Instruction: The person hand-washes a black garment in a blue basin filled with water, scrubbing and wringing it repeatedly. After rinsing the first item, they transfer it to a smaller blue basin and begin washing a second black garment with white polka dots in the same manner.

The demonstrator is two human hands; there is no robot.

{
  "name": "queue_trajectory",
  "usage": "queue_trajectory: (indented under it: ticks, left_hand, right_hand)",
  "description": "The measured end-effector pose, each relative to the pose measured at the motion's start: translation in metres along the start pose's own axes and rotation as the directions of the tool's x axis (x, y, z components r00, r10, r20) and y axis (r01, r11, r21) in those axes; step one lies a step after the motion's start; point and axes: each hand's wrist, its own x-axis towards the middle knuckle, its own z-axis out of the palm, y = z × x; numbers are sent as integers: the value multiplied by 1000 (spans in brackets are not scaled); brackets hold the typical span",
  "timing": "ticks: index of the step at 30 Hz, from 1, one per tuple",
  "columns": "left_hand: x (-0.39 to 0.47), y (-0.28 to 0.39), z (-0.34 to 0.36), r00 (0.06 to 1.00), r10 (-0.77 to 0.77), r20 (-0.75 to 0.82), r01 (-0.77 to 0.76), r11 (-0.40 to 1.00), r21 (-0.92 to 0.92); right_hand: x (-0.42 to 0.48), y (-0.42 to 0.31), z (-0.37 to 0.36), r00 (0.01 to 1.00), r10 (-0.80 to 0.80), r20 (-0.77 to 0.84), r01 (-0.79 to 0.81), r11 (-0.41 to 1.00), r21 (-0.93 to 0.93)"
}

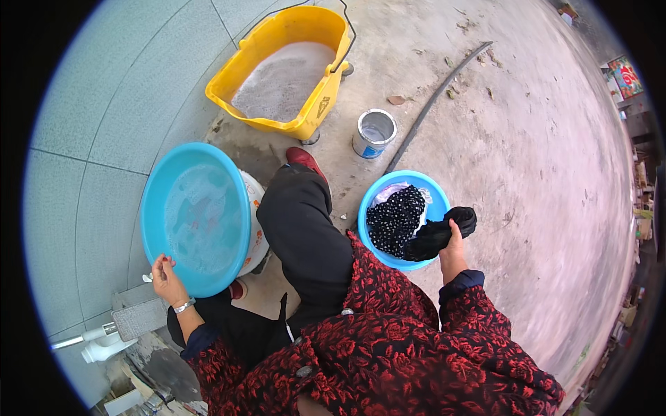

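My right hand (453, 249) grips a bunched black cloth (437, 236) at the right rim of a small blue plastic basin (403, 178). Part of this cloth rests inside, against a black-and-white dotted garment (398, 218); some white fabric (391, 192) shows behind it. On the other side, my left hand (169, 283), with a bracelet at the wrist, is at the near left edge of a larger turquoise basin (240, 208). Its fingers are bent, and whether they hold anything is unclear. Cloudy, sudsy water (203, 218) fills the bottom of that basin.
A yellow wheeled mop bucket (312, 112) with foamy water stands ahead. Right of it are an open metal can (375, 132) and a dark hose (437, 99) on the concrete. Beneath the turquoise basin is a white patterned container (256, 229). A white bottle (106, 348) lies at lower left.
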Motion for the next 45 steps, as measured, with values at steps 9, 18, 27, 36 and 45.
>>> queue_trajectory:
  ticks: [9,18,27,36,45]
  left_hand:
    - [-22,-4,6,997,-37,61,31,995,93]
    - [-32,7,14,994,-49,100,35,990,133]
    - [-39,5,20,984,-59,170,34,989,144]
    - [-41,6,19,982,-93,164,64,982,176]
    - [-41,5,19,982,-70,173,44,988,146]
  right_hand:
    - [10,-1,-7,993,-114,30,117,913,-391]
    - [58,-1,-21,935,-303,183,270,276,-922]
    - [37,-14,15,996,-85,15,-16,-345,-939]
    - [6,20,68,844,-182,505,425,-349,-835]
    - [14,52,88,929,80,361,353,-474,-806]
